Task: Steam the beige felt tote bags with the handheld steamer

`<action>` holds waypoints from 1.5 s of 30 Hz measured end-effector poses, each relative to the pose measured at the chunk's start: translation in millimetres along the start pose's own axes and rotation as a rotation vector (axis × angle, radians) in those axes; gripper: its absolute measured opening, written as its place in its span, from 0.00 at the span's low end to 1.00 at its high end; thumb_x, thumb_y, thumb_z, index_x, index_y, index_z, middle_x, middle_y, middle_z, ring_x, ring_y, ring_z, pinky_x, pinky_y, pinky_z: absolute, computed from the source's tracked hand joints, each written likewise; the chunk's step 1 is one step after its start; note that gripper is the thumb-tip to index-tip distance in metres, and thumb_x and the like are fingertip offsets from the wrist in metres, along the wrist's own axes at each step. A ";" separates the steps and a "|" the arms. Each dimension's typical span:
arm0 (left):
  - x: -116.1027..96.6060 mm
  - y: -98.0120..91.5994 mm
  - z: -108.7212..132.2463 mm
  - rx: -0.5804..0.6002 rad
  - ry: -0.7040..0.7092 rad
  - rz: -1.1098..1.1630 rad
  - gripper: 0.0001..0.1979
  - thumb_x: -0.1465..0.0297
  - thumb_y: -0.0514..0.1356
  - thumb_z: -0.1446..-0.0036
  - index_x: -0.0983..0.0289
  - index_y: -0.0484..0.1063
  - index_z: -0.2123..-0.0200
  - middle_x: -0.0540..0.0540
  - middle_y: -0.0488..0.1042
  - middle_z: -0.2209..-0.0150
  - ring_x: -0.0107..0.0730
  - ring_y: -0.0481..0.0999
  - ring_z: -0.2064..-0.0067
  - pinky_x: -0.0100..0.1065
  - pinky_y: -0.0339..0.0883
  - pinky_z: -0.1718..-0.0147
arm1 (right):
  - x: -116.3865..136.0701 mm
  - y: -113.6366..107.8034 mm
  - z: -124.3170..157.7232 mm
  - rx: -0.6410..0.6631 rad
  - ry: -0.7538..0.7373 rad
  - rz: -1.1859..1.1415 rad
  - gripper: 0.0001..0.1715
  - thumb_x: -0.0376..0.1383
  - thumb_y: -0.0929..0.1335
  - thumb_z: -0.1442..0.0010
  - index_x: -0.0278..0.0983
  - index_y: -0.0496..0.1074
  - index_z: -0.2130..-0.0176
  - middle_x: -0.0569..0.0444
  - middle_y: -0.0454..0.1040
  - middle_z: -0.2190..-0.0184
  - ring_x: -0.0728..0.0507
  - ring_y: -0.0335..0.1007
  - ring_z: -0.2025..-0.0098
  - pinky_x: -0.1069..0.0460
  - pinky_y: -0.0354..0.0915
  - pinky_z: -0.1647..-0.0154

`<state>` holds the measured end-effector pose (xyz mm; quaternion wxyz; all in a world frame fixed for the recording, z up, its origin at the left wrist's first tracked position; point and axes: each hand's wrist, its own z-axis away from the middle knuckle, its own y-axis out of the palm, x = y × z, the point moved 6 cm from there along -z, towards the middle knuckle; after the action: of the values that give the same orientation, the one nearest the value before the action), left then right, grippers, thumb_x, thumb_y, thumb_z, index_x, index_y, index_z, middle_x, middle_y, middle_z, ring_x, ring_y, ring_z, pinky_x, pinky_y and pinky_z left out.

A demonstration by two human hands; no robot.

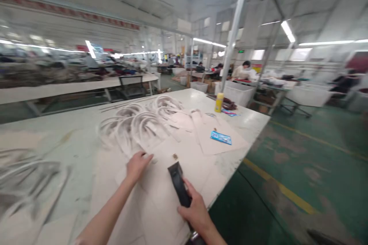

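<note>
My right hand [197, 208] is wrapped round a black hair clipper [179, 183], its wide head pointing away over pale sheet material [161, 195]. To its left, my left hand [138, 166] rests low over the same pale material, thumb stretched out and apart from the fingers. Some fingertips are blurred or hidden. A small brown-and-gold piece [175, 156] lies just beyond the clipper's head. Past my left hand sits a heap of curved pale strips [146, 124].
On the table [198, 97] stand a yellow can [219, 102] and a blue packet [221, 138]. More pale strips [25, 176] lie at the left. White bins [237, 92] stand past the far edge, and a person [243, 69] sits beyond. Green floor borders the right edge.
</note>
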<state>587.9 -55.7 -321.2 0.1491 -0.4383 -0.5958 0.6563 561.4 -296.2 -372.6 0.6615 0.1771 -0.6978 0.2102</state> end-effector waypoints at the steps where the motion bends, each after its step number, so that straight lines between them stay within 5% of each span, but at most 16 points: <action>1: 17.4 -2.2 -3.6 0.004 -0.048 -0.007 0.18 0.60 0.54 0.44 0.66 0.64 0.55 0.56 0.69 0.59 0.35 0.69 0.58 0.39 0.65 0.60 | -2.1 2.7 0.5 0.021 0.020 -0.018 0.45 0.25 0.64 0.61 0.32 0.55 0.42 0.48 0.66 0.49 0.40 0.62 0.49 0.48 0.59 0.49; 4: 38.8 5.0 -11.9 0.040 -0.121 -0.005 0.22 0.55 0.57 0.50 0.64 0.66 0.57 0.56 0.71 0.61 0.38 0.70 0.59 0.34 0.64 0.64 | -5.1 5.5 6.3 0.080 0.097 -0.022 0.44 0.27 0.64 0.57 0.32 0.51 0.41 0.48 0.72 0.58 0.42 0.70 0.63 0.50 0.66 0.62; 9: 24.5 22.5 -26.9 0.175 -0.057 0.022 0.15 0.60 0.59 0.49 0.68 0.70 0.66 0.54 0.72 0.68 0.31 0.71 0.67 0.32 0.64 0.69 | -6.1 3.2 16.1 0.050 0.136 -0.027 0.45 0.32 0.66 0.58 0.33 0.52 0.41 0.51 0.73 0.65 0.43 0.69 0.71 0.51 0.65 0.71; 14: 2.0 -6.2 -20.5 0.199 0.228 -0.005 0.08 0.68 0.54 0.45 0.66 0.69 0.71 0.50 0.69 0.73 0.30 0.69 0.67 0.30 0.61 0.68 | -10.5 -10.0 25.8 -0.017 0.122 -0.101 0.45 0.35 0.68 0.59 0.32 0.54 0.42 0.52 0.73 0.68 0.45 0.66 0.75 0.53 0.64 0.76; 18: 2.3 -26.4 26.4 0.198 0.467 -0.053 0.06 0.72 0.53 0.46 0.63 0.69 0.72 0.53 0.70 0.68 0.35 0.68 0.59 0.33 0.57 0.60 | -8.8 -50.2 44.9 -0.120 0.146 -0.089 0.47 0.39 0.70 0.58 0.34 0.51 0.41 0.53 0.73 0.68 0.49 0.60 0.82 0.54 0.60 0.84; 23: 15.1 12.3 124.5 0.177 0.900 -0.255 0.08 0.75 0.48 0.41 0.65 0.66 0.65 0.58 0.65 0.51 0.35 0.64 0.51 0.38 0.52 0.50 | -11.1 -116.2 55.4 -0.254 0.211 0.060 0.50 0.43 0.72 0.58 0.39 0.50 0.41 0.57 0.73 0.69 0.47 0.65 0.78 0.54 0.64 0.79; 28: 28.2 33.9 161.4 0.152 0.832 -0.313 0.13 0.79 0.45 0.43 0.66 0.63 0.57 0.59 0.58 0.45 0.35 0.57 0.44 0.39 0.48 0.46 | -0.8 -156.8 54.2 -0.357 0.219 0.140 0.50 0.45 0.72 0.57 0.39 0.49 0.41 0.59 0.71 0.73 0.45 0.67 0.78 0.52 0.65 0.77; 31: 21.9 21.9 164.7 0.220 0.784 -0.249 0.21 0.81 0.45 0.46 0.62 0.58 0.50 0.56 0.61 0.48 0.33 0.60 0.47 0.37 0.49 0.47 | 27.6 -152.6 52.3 -0.263 0.186 0.177 0.49 0.44 0.71 0.54 0.38 0.47 0.40 0.59 0.70 0.74 0.46 0.66 0.78 0.51 0.65 0.76; 35: 9.9 15.3 158.2 0.240 0.602 -0.257 0.40 0.83 0.48 0.56 0.57 0.40 0.40 0.57 0.65 0.57 0.38 0.65 0.56 0.40 0.55 0.55 | 59.9 -117.2 46.0 0.048 0.238 0.170 0.49 0.39 0.69 0.52 0.37 0.43 0.39 0.57 0.70 0.73 0.46 0.65 0.77 0.51 0.66 0.77; 39: 2.2 29.7 153.6 0.264 0.451 -0.302 0.35 0.80 0.50 0.54 0.51 0.50 0.43 0.58 0.64 0.58 0.42 0.65 0.57 0.45 0.55 0.58 | 64.7 -75.8 38.7 0.335 0.340 0.084 0.44 0.34 0.67 0.51 0.38 0.47 0.39 0.58 0.69 0.75 0.48 0.64 0.80 0.53 0.65 0.82; 45: 5.4 40.9 186.0 0.217 0.705 -0.254 0.27 0.78 0.48 0.47 0.51 0.52 0.44 0.57 0.46 0.40 0.49 0.44 0.41 0.60 0.34 0.49 | 45.8 -59.2 42.4 0.462 0.478 0.059 0.40 0.31 0.65 0.51 0.36 0.49 0.41 0.58 0.69 0.77 0.49 0.65 0.82 0.55 0.64 0.84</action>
<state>458.1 -183.0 -378.2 0.4703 -0.5414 -0.4848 0.5008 553.7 -367.4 -325.0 0.7425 0.2478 -0.4617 0.4173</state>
